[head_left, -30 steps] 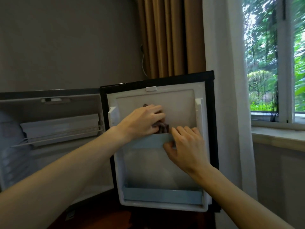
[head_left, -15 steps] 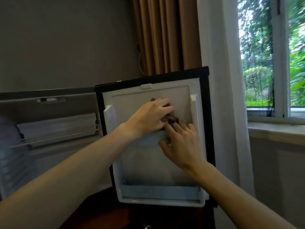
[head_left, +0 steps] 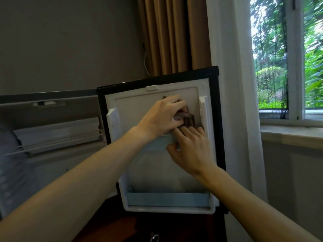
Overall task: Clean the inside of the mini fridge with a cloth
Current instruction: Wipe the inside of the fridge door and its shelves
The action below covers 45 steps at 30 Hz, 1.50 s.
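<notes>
Against the inner panel of the open mini fridge door (head_left: 157, 105), seen from the head camera, both hands work close together. The left hand (head_left: 164, 117) curls its fingers around a bunched brown cloth (head_left: 187, 119) and presses it to the white liner near the panel's right side, just beside the raised side rail (head_left: 202, 109). The right hand (head_left: 189, 147) sits directly below — its fingers hooked over the top edge of the pale blue upper door shelf (head_left: 155, 143), thumb in front, pinching that edge. The two hands touch or nearly touch; which, I cannot tell. A second blue shelf (head_left: 167, 198) runs along the door's bottom. To the left, the fridge cavity (head_left: 52, 137) stands open, a wire rack (head_left: 57, 144) inside. Brown curtains (head_left: 173, 35) and a white sheer (head_left: 230, 67) hang behind, with a window (head_left: 288, 58) on the right.
</notes>
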{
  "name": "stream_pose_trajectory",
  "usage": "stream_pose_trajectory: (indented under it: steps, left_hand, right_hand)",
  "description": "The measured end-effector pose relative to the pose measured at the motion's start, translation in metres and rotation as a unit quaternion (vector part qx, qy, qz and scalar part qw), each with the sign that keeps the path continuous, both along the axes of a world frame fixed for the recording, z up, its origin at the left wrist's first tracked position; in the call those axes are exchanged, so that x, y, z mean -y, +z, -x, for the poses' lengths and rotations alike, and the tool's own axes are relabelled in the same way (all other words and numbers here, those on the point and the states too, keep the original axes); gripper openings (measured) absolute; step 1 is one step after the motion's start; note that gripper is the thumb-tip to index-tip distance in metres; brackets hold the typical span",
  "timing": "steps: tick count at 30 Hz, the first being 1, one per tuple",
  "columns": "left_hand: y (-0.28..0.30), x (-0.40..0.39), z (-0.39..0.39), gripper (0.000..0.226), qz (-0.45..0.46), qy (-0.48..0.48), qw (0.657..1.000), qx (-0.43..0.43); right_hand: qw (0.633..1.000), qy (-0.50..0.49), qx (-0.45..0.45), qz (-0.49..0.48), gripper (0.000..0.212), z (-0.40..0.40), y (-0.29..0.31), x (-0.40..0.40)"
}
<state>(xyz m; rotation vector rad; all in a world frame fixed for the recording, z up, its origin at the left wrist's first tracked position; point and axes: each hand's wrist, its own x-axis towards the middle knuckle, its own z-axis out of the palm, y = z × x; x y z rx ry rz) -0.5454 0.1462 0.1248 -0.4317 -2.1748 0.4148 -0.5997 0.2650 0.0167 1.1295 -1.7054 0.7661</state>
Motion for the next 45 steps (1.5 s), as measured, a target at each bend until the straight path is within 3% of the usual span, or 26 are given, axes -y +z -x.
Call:
stream_pose_trajectory:
  steps: [3, 9, 17, 23, 34, 40, 45]
  left_hand:
    - [0.016, -0.007, 0.0, 0.01, -0.003, -0.003, 1.0, 0.009]
    - [0.034, -0.02, 0.01, 0.01, -0.03, 0.005, 0.997, -0.069]
    - [0.011, -0.021, 0.016, 0.012, 0.043, -0.014, 0.998, 0.037]
    - [0.033, -0.007, 0.003, 0.011, -0.028, 0.001, 0.997, -0.069]
    - [-0.015, 0.038, -0.033, 0.015, -0.007, 0.037, 0.999, 0.014]
    - [0.029, 0.063, -0.06, 0.016, -0.073, 0.062, 0.992, -0.088]
    - [-0.009, 0.067, -0.058, 0.015, -0.041, 0.066, 0.994, -0.077]
  right_hand:
    - [1.0, -0.011, 0.006, -0.005, 0.019, -0.001, 0.001, -0.001]
    - [1.0, -0.011, 0.008, -0.012, 0.015, 0.0, 0.0, 0.0]
    - [1.0, -0.004, 0.01, -0.013, 0.022, -0.001, 0.002, -0.001]
    - [1.0, -0.017, -0.011, 0.005, 0.012, -0.002, 0.001, -0.001]
    - [1.0, -0.012, -0.02, -0.014, 0.022, 0.003, 0.002, -0.002]
    - [1.0, -0.011, -0.011, -0.006, 0.023, 0.0, 0.001, -0.001]
    - [1.0, -0.02, -0.015, 0.011, 0.014, -0.001, 0.0, 0.002]
